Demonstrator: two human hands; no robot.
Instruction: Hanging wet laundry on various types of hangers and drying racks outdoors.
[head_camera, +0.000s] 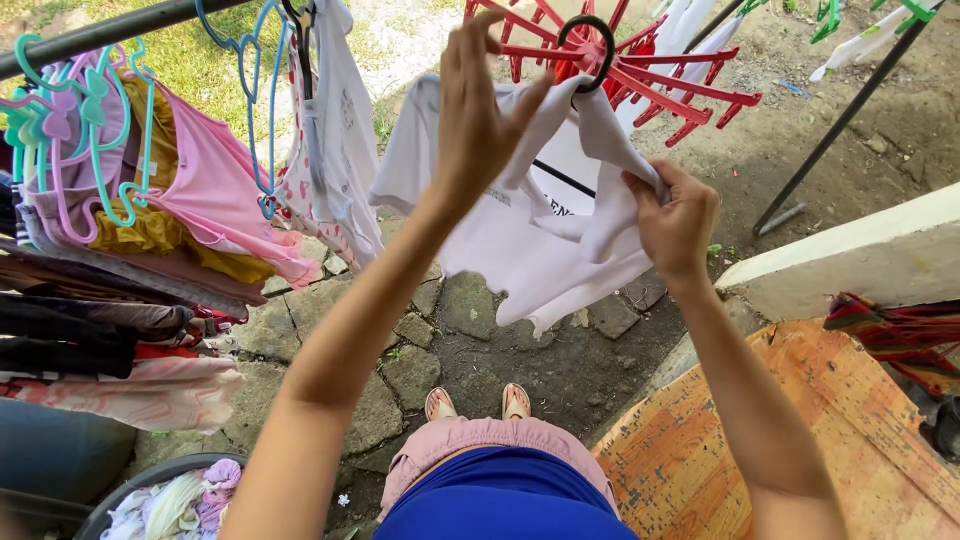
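A white t-shirt (545, 250) hangs in front of me, bunched at its top around a black hanger hook (590, 45). My left hand (478, 110) reaches up and grips the shirt's fabric near the collar, fingers raised beside the hook. My right hand (675, 215) clutches a fold of the same shirt at its right side. Just behind the hook hangs a red multi-peg clip hanger (650, 75).
A dark rail (100, 30) at upper left carries plastic hangers with pink, white and yellow clothes (200, 170). A basket of laundry (175, 500) sits lower left. An orange wooden board (800, 430) and a white ledge (860, 255) lie right. Stone paving is underfoot.
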